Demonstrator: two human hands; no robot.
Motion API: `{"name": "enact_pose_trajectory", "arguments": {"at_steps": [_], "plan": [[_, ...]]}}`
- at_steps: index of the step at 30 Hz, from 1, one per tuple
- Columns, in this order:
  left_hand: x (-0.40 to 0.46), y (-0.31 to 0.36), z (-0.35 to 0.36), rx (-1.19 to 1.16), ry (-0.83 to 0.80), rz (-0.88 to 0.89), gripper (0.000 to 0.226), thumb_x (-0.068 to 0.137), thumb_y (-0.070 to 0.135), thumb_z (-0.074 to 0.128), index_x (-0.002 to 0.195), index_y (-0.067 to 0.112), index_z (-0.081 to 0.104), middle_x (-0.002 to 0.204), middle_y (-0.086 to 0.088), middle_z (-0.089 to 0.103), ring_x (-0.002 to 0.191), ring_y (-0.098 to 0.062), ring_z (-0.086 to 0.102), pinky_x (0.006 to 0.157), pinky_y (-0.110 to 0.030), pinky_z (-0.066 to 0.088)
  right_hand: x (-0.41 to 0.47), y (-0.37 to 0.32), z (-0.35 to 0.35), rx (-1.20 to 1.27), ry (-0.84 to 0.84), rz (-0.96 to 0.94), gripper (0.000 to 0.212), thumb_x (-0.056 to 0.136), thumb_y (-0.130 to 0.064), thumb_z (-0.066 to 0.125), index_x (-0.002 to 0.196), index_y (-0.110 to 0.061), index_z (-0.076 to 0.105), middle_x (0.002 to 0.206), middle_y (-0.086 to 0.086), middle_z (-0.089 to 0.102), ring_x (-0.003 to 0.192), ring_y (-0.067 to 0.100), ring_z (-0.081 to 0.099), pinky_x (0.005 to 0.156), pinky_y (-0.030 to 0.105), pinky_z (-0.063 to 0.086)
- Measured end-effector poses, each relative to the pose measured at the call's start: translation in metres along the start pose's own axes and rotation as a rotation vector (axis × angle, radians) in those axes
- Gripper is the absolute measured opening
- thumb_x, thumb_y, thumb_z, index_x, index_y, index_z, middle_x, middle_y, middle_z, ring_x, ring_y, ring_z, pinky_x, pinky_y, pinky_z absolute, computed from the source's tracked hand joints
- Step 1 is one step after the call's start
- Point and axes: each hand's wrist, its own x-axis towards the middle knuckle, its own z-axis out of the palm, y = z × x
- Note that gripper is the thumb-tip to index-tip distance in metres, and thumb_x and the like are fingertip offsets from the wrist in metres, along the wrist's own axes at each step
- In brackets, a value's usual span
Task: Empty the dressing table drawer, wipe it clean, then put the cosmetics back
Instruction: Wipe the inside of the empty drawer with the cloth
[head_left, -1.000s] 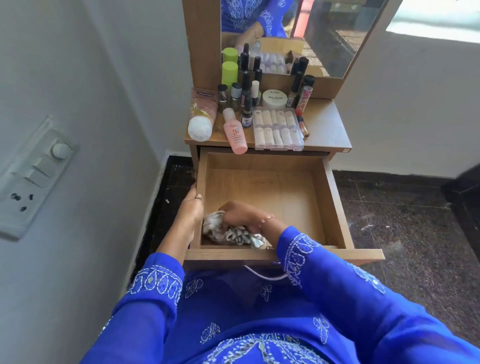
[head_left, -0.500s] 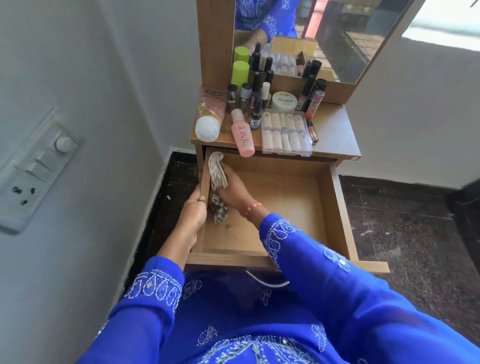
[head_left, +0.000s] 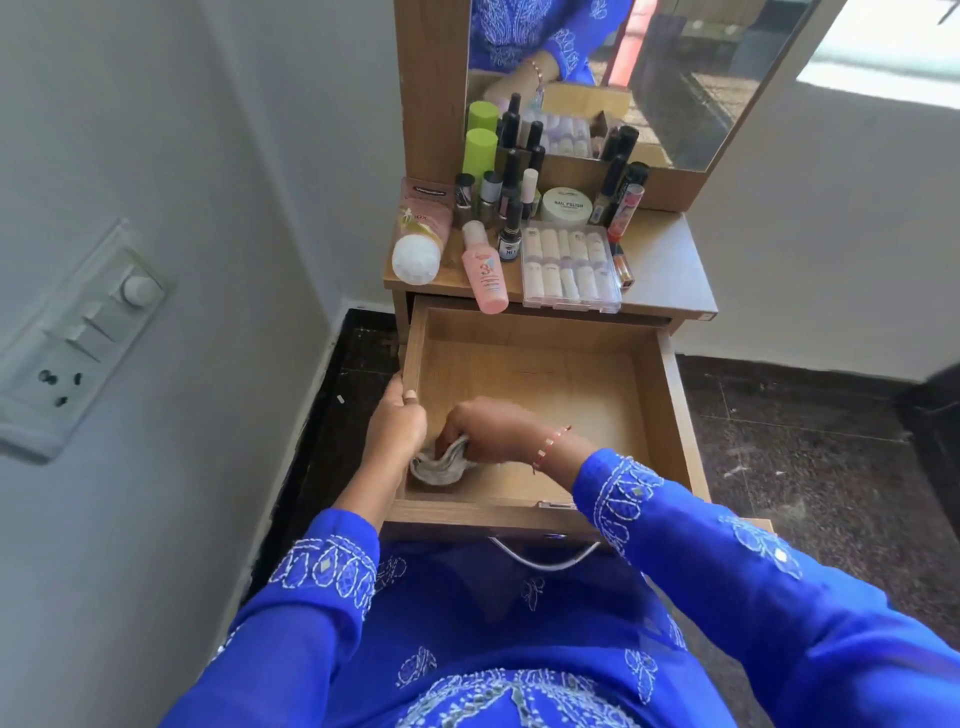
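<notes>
Head view: drawer (head_left: 670, 395) is pulled fully out from under the table (head_left: 670, 270), wooden floor bare except for a cloth (head_left: 441, 462) at the front-left corner. Cloth is bunched and gripped by the right hand (head_left: 488, 428), fingers curled round it, pressed down against the drawer floor. Left hand (head_left: 397, 415) is set on the drawer's left wall, thumb hooked over the top edge, fingers wrapped on the outer side – wall is held. A bracelet (head_left: 550, 447) is seen on the right wrist; both arms in blue embroidered sleeves.

Cosmetics are all on the table top, none in the drawer: white-capped tube (head_left: 418, 234) lying at far left, pink bottle (head_left: 485, 270) lying next to it with its end over the table's front edge, clear nail box (head_left: 569, 267) to the right, round tub (head_left: 566, 205) behind it, green can (head_left: 479, 150) and dark polish bottles (head_left: 511, 182) upright at the back by the mirror (head_left: 649, 78). Switch panel (head_left: 78, 338) on wall at left; dark stone floor (head_left: 805, 457) at right
</notes>
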Motion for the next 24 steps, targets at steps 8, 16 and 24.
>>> {"name": "enact_pose_trajectory", "arguments": {"at_steps": [8,16,24], "plan": [[0.003,-0.003,0.002,0.093,0.008,0.011,0.047,0.101,0.022,0.024,0.147,0.02,0.02,0.147,-0.008,0.037,0.133,-0.03,0.037,0.107,-0.038,0.031,0.001,0.051,-0.012,-0.808,0.278,0.111,0.035,0.074,-0.018,0.04,0.078,-0.025,0.075,0.093,-0.002,0.07,0.085,0.018,0.065,0.073,0.028,0.052],[0.004,-0.003,0.002,0.113,0.03,0.035,0.046,0.101,0.022,0.024,0.147,0.022,0.022,0.144,-0.009,0.041,0.129,-0.03,0.041,0.104,-0.037,0.033,0.037,0.037,-0.028,-1.126,0.19,-0.153,0.02,0.078,-0.018,0.057,0.088,-0.021,0.074,0.105,0.0,0.068,0.099,0.016,0.063,0.083,0.031,0.051],[0.003,-0.005,0.0,0.07,0.004,0.036,0.046,0.101,0.023,0.025,0.147,0.024,0.021,0.146,-0.005,0.039,0.132,-0.027,0.038,0.106,-0.039,0.033,0.0,0.088,-0.006,-1.039,0.26,0.154,0.037,0.079,-0.015,0.038,0.093,-0.026,0.071,0.098,-0.001,0.07,0.086,0.019,0.064,0.071,0.033,0.051]]}}
